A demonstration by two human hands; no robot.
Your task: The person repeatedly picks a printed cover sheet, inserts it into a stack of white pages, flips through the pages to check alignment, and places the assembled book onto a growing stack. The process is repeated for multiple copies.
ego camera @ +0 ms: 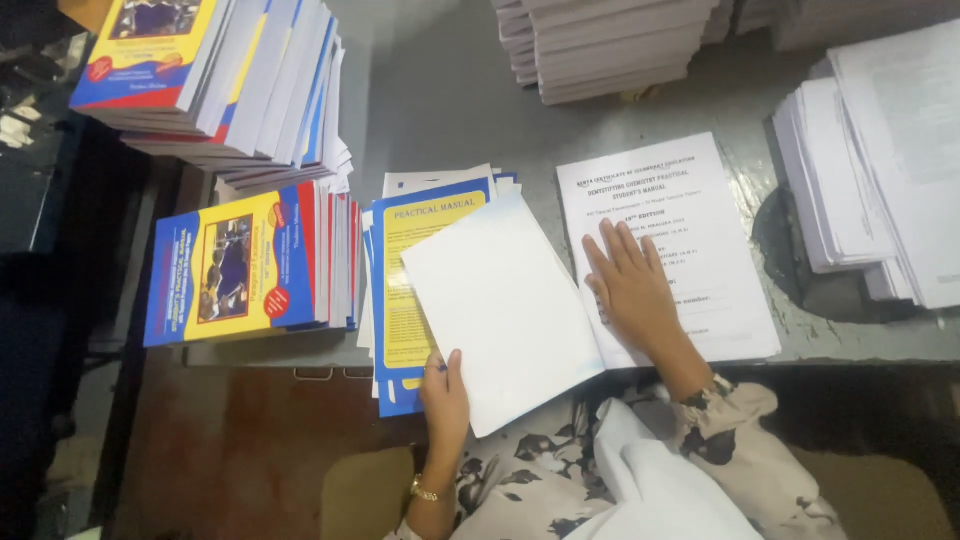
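A blank white cover sheet (505,305) is held near the middle of the view, tilted, its lower edge pinched by the left hand (445,400) at about 6 o'clock of the sheet. The thumb is seen on top of the sheet and the other fingers (432,368) are closed beneath its left corner, so the sheet lies between thumb and fingers. At 3 o'clock of the sheet, the right hand (632,290) is laid flat on a white printed booklet (690,200), its fingers spread open and pointing toward 12 o'clock; nothing is gripped by it. The booklet is rested on the grey tabletop (440,100), touching the sheet along its left edge. Under the sheet, at 9 o'clock, a small pile of blue and yellow covers (400,300) is partly hidden. Further toward 9 o'clock a stack of bound books (240,265) is seen, with a taller stack (220,70) at 11 o'clock. Stacks of white paper are placed at 12 o'clock (600,45) and at 3 o'clock (870,170).
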